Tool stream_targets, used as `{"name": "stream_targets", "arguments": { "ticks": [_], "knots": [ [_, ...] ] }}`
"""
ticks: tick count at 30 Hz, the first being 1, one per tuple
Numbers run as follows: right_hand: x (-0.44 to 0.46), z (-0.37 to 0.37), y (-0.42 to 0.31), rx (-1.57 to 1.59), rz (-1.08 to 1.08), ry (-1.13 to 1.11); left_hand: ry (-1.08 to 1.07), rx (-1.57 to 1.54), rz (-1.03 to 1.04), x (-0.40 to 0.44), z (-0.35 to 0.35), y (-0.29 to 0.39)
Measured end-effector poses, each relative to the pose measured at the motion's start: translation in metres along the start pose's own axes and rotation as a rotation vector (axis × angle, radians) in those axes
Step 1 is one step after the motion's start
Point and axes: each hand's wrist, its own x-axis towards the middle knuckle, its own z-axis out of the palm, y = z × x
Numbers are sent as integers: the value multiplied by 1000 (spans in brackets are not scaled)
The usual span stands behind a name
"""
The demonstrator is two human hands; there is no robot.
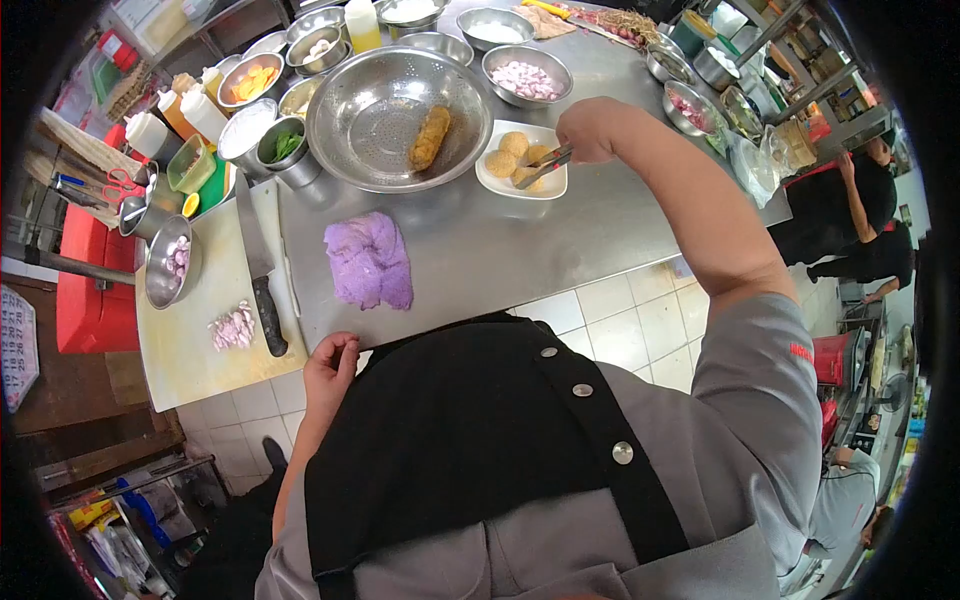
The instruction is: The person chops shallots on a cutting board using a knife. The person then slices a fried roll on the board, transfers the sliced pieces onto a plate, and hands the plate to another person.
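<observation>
My right hand (590, 130) grips metal tongs (546, 168), whose tips are among several round golden-brown balls (514, 144) on a white dish (548, 193). Beside the dish is a large perforated steel colander (355, 125) with one long browned, fried-looking piece (430, 137) inside. My left hand (332, 358) rests at the counter's front edge with its fingers curled in and nothing visible in them. A folded purple cloth (369, 260) lies just above it. To its left a knife (262, 260) lies on a cutting board (170, 345) near chopped shallots (233, 327).
Steel bowls of chopped shallots (524, 80), orange slices (252, 82) and green leaves (287, 145) line the back of the steel counter (460, 250). Squeeze bottles (203, 115) stand at the left. A small bowl (172, 265) sits on the board's edge. Other people (845, 200) are at the right.
</observation>
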Motion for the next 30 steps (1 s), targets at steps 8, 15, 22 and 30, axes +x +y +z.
{"name": "stream_targets", "arguments": {
  "ticks": [8, 15, 22, 30],
  "knots": [
    [-22, -9, 6, 77, -7, 96, -14, 55, -56, -1, -4, 2],
    [-121, -84, 7, 371, 121, 520, -84, 97, -299, -35, -20, -8],
    [-87, -219, -129, 413, -504, 1073, -95, 434, -468, -86, -65, -153],
    [35, -425, -322, 93, -544, 1331, -2, 399, -650, -170, -109, -231]
  ]
}}
